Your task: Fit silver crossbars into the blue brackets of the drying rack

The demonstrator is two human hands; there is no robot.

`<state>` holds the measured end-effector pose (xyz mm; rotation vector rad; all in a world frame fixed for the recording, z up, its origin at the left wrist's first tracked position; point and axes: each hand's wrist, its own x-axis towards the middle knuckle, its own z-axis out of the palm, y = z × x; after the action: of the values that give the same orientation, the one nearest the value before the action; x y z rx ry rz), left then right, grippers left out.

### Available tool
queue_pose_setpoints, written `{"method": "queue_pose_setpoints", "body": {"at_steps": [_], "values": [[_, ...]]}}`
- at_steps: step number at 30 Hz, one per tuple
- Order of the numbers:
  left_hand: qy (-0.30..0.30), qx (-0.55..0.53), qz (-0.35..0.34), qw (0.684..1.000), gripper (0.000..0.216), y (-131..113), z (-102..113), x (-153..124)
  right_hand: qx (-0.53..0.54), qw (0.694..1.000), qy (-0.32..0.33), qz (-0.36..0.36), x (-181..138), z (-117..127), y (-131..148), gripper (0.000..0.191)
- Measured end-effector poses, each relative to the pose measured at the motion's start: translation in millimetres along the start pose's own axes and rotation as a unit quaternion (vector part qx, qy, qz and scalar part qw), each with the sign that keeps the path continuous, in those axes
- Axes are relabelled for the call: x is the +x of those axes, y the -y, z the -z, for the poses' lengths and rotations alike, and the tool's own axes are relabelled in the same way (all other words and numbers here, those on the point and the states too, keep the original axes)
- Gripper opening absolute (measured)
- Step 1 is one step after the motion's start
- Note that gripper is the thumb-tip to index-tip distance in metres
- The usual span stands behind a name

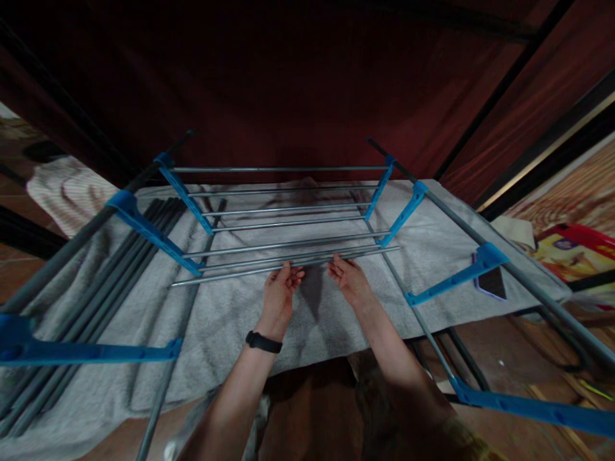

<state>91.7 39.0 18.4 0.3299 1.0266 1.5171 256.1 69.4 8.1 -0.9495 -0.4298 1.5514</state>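
My left hand (pixel 279 293), with a black band on its wrist, pinches a thin grey metal rod (pixel 230 275) near its middle. A short way to the right, my right hand (pixel 350 280) has its fingertips closed on the same rod. The rod's left end lies beyond a blue plastic bracket (pixel 154 234), and its right end passes near another blue bracket (pixel 402 214). Behind it, several similar crossbars (pixel 288 245) span the paired brackets of a rack frame. Long grey side tubes (pixel 454 221) carry these brackets on both sides.
Several loose grey tubes (pixel 110 288) lie in a bundle at the left on a grey cloth (pixel 327 326). A phone (pixel 492 283) rests near the right bracket. A red and yellow package (pixel 576 250) is at far right. Dark red fabric (pixel 288 83) hangs behind.
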Motion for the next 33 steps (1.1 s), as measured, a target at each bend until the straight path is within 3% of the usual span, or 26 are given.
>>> {"method": "queue_pose_setpoints", "body": {"at_steps": [8,19,33], "values": [[-0.022,-0.032,-0.016,0.999,0.017,-4.2,3.2,1.3,0.006,1.000,-0.025,-0.016,-0.1,-0.1,3.1,0.017],[-0.007,0.004,-0.053,0.999,0.027,-2.3,0.4,-0.2,0.023,0.998,-0.048,-0.033,2.6,3.4,3.1,0.011],[-0.016,-0.017,-0.045,0.999,0.023,-2.2,0.8,-0.4,0.016,0.998,-0.047,-0.030,4.6,7.4,3.2,0.011]]}}
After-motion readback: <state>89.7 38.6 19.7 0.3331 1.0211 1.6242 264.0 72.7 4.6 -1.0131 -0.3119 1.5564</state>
